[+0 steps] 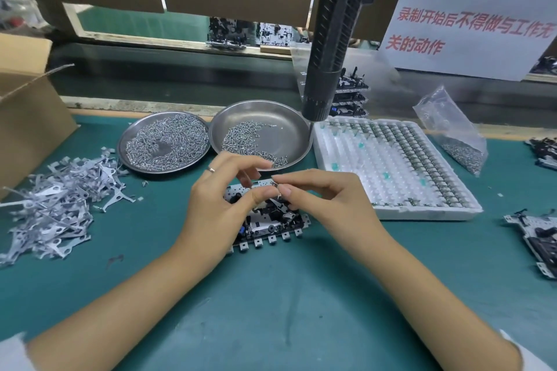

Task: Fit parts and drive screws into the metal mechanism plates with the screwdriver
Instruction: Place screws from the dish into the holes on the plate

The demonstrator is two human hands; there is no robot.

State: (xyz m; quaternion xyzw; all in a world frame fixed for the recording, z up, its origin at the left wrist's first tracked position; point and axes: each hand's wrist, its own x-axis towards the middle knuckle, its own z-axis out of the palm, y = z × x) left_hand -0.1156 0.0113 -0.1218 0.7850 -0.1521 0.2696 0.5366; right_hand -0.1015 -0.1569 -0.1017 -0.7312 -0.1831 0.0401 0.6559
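Note:
A metal mechanism plate (272, 227) lies on the green mat at the centre, partly hidden under both hands. My left hand (224, 202) and my right hand (319, 199) meet just above it. Their fingertips pinch a small metal part (275, 185) between them. The black electric screwdriver (334, 39) hangs untouched above the right dish, its tip near the rim. Two steel dishes hold screws: the left dish (164, 141) is nearly full, the right dish (262, 132) has fewer.
A heap of thin metal levers (57, 202) lies at the left beside a cardboard box (27, 105). A white tray of small parts (394, 166) and a plastic bag of screws (452, 129) sit at the right. More mechanism plates (536, 238) lie at the right edge.

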